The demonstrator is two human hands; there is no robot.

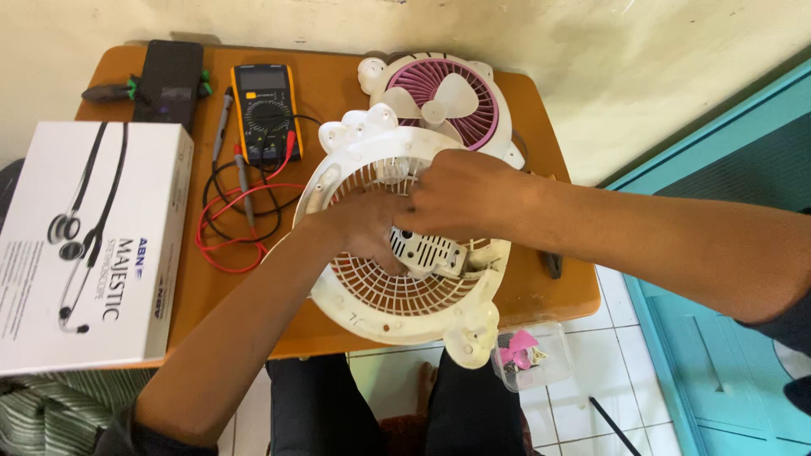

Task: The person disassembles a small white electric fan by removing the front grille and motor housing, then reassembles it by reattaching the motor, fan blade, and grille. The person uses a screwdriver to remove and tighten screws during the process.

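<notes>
the orange wooden tabletop (338, 93) carries everything, and the cream fan grille (397, 279) lying flat at its near edge serves as the landmark. left of the grille sits a large white box (93, 245) with a stethoscope pictured on it. just beyond the grille, touching its far rim, lies the other fan half (448, 97) with purple vents and pale blades. above and left of the grille stands a yellow multimeter (264, 110), its red and black leads (236, 215) coiled between box and grille, and a black device (169, 80) lies further left of the meter. over the grille's centre the left hand (367, 232) and the right hand (460, 194) meet, each grip closed narrowly on the small white housing (431, 252) at the hub. below the grille, off the tabletop, a clear tub (532, 355) holds pink parts.
</notes>
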